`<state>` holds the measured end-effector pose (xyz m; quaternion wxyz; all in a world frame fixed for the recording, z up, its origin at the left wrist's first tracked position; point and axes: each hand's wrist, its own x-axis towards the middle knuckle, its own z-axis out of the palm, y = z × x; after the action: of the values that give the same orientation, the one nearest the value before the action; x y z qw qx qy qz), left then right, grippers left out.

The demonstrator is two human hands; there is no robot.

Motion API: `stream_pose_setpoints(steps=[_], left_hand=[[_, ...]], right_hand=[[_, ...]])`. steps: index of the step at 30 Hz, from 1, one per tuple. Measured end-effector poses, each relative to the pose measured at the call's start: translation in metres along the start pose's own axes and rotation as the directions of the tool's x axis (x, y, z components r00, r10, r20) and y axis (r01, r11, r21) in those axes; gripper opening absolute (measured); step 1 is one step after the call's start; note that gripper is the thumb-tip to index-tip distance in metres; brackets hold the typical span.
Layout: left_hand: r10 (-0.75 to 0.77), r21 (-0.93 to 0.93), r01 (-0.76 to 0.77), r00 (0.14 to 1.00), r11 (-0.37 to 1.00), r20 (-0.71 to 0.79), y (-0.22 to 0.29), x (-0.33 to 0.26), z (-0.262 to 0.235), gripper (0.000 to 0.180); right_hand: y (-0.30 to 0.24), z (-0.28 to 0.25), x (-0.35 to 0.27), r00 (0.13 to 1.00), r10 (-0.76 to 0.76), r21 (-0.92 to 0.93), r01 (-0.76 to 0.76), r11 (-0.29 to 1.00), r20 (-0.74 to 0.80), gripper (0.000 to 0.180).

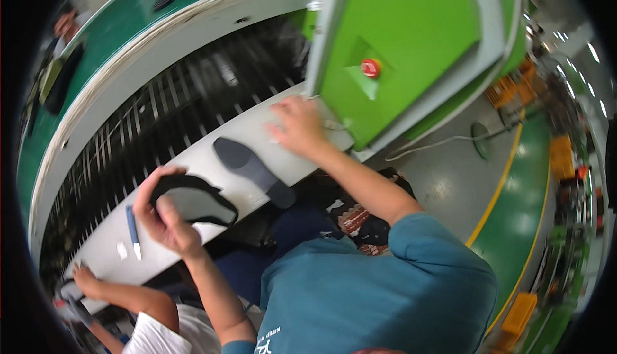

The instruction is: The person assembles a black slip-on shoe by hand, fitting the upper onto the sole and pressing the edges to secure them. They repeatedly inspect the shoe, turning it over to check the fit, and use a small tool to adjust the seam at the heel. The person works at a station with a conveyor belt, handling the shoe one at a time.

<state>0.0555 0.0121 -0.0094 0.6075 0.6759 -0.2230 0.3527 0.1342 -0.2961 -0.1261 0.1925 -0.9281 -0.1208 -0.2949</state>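
Observation:
My left hand is curled round the edge of a black shoe upper with a pale grey inner face, fingers over the far side and thumb on the near side. The upper is held over the white bench. To its right lies a dark grey shoe sole, its narrow end reaching the bench's near edge. My right hand is over the bench's right end beside the green machine, slightly blurred, thumb and fingers apart, with nothing visible in it. Whether it touches the bench is unclear.
A blue-handled tool and a white scrap lie on the bench's left. A co-worker's hand is at the far-left end. Beyond are a barred conveyor and a green-topped line. The green machine has a red button.

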Motion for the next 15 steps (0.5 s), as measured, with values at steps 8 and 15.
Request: stream_pose_setpoints(steps=[8,15], left_hand=[[0.004,-0.050,-0.002,0.999,0.999,0.033,-0.001,-0.003,0.009,0.034],[0.009,-0.057,-0.008,1.000,0.998,0.025,0.001,-0.002,0.015,0.033]], right_hand=[[-0.101,0.036,0.028,0.810,0.079,-0.035,-0.072,0.997,0.582,0.099],[-0.094,0.050,0.018,0.886,0.042,0.406,-0.254,0.878,0.462,0.062]])
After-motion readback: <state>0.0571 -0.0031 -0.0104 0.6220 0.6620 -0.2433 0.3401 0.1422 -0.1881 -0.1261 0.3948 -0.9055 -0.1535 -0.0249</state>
